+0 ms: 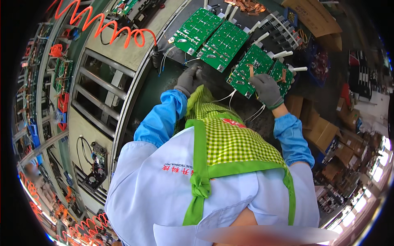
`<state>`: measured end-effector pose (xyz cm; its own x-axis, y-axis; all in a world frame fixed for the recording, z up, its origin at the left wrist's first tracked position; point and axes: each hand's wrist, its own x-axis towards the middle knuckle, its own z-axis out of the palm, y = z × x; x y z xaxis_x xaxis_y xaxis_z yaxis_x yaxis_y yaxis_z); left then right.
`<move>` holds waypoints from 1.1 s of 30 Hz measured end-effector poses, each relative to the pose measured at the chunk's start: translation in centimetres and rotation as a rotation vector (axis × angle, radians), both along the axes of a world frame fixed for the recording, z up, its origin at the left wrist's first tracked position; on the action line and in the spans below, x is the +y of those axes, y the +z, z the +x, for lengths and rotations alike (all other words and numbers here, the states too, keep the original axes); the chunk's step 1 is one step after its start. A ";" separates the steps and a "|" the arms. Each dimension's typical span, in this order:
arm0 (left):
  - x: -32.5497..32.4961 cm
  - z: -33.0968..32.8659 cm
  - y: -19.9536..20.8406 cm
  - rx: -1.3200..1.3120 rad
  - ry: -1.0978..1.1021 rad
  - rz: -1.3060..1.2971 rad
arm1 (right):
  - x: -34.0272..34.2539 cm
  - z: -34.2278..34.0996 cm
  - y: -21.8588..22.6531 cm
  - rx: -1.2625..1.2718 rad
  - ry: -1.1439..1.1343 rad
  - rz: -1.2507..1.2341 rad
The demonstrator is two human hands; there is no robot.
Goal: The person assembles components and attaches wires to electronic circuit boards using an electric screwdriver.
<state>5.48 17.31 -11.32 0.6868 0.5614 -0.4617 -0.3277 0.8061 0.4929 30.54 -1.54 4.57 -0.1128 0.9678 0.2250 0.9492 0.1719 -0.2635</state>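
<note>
My right hand (267, 89), in a grey glove, is over a green circuit board (259, 57) on the dark bench. Its fingers are closed at the lower end of a small copper strip (251, 70) that stands out from the fingertips. A smaller green board (280, 69) beside it carries another copper piece (283, 76). My left hand (189, 80), also gloved, is closed in front of two more green boards, the middle one (223, 45) and the left one (197, 29). Whatever its curled fingers hold is hidden. White wires (232, 95) run from the boards toward my apron.
White posts (262, 38) stick out behind the boards. A grey rack of metal parts (281, 30) and a pile of copper pieces (246, 5) are farther back. An orange coiled hose (119, 30) hangs at left, above a roller conveyor (102, 82). Cardboard boxes (320, 131) stand at right.
</note>
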 end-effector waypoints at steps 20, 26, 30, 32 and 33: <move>5.4 1.5 -1.5 -0.149 0.075 -0.514 | 7.3 -9.8 0.6 0.362 -0.079 -0.103; 5.2 0.9 -0.7 -0.250 0.144 -0.481 | 8.7 -10.1 0.8 0.367 -0.141 -0.107; 5.0 1.0 -1.2 -0.391 0.102 -0.571 | 9.3 -10.2 0.3 0.349 -0.154 -0.117; 5.2 1.0 -1.8 -0.437 0.100 -0.645 | 9.9 -10.3 0.4 0.362 -0.145 -0.116; 5.2 1.1 -1.9 -0.446 0.095 -0.636 | 10.1 -10.3 0.6 0.371 -0.139 -0.113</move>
<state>6.57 22.53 -13.18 0.8451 0.3475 -0.4063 -0.4682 0.8480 -0.2484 20.26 8.57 5.18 0.0891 0.9891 0.1176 0.7983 -0.0003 -0.6023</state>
